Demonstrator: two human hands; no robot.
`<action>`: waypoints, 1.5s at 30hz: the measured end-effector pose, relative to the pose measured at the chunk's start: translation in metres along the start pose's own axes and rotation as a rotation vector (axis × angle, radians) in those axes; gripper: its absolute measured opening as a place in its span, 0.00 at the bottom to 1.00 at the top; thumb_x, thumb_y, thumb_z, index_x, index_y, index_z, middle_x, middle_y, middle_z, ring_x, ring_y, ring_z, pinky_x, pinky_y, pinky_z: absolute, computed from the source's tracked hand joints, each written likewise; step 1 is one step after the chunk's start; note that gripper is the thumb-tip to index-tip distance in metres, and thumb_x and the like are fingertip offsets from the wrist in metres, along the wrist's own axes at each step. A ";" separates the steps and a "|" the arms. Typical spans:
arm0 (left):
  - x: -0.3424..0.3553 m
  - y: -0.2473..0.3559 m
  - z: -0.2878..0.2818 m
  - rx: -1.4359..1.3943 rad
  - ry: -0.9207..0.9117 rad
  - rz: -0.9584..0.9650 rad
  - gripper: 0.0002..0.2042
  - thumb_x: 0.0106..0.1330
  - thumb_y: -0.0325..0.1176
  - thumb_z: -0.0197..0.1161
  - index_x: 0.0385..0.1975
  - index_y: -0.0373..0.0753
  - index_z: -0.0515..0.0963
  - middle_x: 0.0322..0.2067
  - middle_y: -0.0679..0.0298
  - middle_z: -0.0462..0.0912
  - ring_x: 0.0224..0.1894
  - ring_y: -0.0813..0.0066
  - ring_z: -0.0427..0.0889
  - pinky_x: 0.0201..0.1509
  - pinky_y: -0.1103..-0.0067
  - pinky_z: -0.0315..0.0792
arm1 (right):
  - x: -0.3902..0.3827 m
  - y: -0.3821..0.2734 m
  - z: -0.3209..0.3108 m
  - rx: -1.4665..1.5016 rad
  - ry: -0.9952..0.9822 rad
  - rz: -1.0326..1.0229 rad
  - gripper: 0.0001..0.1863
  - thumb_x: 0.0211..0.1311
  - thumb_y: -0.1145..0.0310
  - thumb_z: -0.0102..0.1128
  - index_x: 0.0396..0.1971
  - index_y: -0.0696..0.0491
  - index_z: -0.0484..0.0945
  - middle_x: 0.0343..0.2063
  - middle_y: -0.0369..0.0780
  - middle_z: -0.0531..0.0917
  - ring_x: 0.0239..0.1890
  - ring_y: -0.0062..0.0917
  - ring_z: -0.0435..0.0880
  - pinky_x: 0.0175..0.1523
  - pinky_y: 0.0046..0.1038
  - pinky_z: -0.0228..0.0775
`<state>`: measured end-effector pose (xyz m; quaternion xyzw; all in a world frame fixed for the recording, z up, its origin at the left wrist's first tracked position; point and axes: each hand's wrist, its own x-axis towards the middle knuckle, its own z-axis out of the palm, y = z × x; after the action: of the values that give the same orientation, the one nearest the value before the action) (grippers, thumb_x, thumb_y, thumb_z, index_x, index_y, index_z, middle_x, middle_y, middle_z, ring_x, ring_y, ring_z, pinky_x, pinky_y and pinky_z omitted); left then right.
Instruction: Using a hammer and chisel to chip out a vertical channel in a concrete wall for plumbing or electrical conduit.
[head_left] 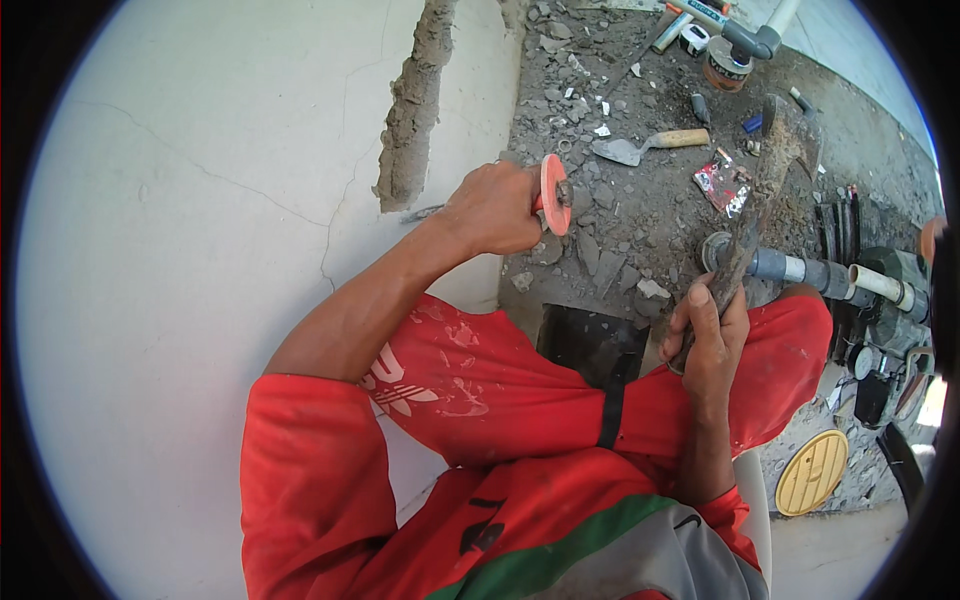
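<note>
Gripping a chisel (556, 195) and a hammer (755, 215) beside a grooved wall (200, 250).

One tin (727, 70) stands on the rubble, its contents hidden; one red packet (722, 183) lies near it, contents also unseen. The left hand (493, 207) is closed in a fist around the chisel, just behind its round guard, the blade end by the groove's foot. The right hand (712, 335) is wrapped around the hammer's handle, head raised away. Also counted: one trowel (650, 146), one yellow disc (812, 472).
</note>
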<state>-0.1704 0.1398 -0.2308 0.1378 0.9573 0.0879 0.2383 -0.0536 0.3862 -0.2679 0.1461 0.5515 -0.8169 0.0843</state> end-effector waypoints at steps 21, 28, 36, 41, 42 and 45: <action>0.008 -0.002 0.013 0.125 -0.052 0.101 0.09 0.44 0.28 0.58 0.26 0.34 0.77 0.22 0.45 0.79 0.29 0.44 0.79 0.35 0.60 0.73 | -0.060 0.073 0.043 0.117 0.026 0.106 0.09 0.64 0.75 0.50 0.40 0.54 0.62 0.21 0.37 0.73 0.13 0.18 0.69 0.18 0.23 0.67; -0.006 -0.016 0.018 0.127 -0.026 0.073 0.09 0.44 0.28 0.58 0.27 0.33 0.77 0.22 0.46 0.79 0.28 0.44 0.78 0.35 0.60 0.73 | -0.049 0.045 0.014 0.223 0.145 0.164 0.11 0.63 0.76 0.52 0.41 0.54 0.60 0.19 0.37 0.71 0.13 0.18 0.68 0.19 0.24 0.66; 0.000 -0.034 0.021 0.230 0.062 0.162 0.11 0.51 0.35 0.62 0.28 0.33 0.76 0.20 0.48 0.79 0.27 0.47 0.79 0.33 0.61 0.73 | -0.050 0.102 0.023 -0.197 -0.186 0.259 0.08 0.60 0.75 0.55 0.34 0.58 0.65 0.16 0.40 0.74 0.19 0.24 0.77 0.26 0.29 0.68; -0.003 -0.017 0.010 0.179 0.045 0.149 0.13 0.52 0.37 0.62 0.27 0.32 0.76 0.21 0.49 0.79 0.26 0.48 0.79 0.31 0.61 0.73 | -0.018 0.022 0.006 0.179 0.423 -0.139 0.09 0.64 0.75 0.52 0.40 0.55 0.62 0.20 0.37 0.72 0.13 0.16 0.70 0.18 0.21 0.66; 0.002 -0.006 0.014 0.165 0.087 0.196 0.12 0.50 0.36 0.61 0.27 0.32 0.76 0.20 0.50 0.79 0.25 0.48 0.79 0.31 0.61 0.73 | -0.015 0.022 -0.002 0.176 0.419 -0.142 0.09 0.64 0.75 0.52 0.40 0.55 0.62 0.20 0.37 0.72 0.13 0.16 0.70 0.18 0.21 0.66; 0.008 0.006 0.016 0.122 0.174 0.202 0.09 0.48 0.32 0.61 0.27 0.34 0.75 0.22 0.51 0.79 0.26 0.48 0.78 0.31 0.61 0.73 | -0.022 0.024 -0.014 0.038 0.400 -0.091 0.10 0.66 0.71 0.53 0.41 0.55 0.62 0.20 0.36 0.72 0.11 0.15 0.68 0.17 0.19 0.63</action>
<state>-0.1683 0.1500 -0.2473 0.2396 0.9592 0.0647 0.1356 -0.0240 0.3895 -0.2863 0.2817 0.5478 -0.7849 -0.0667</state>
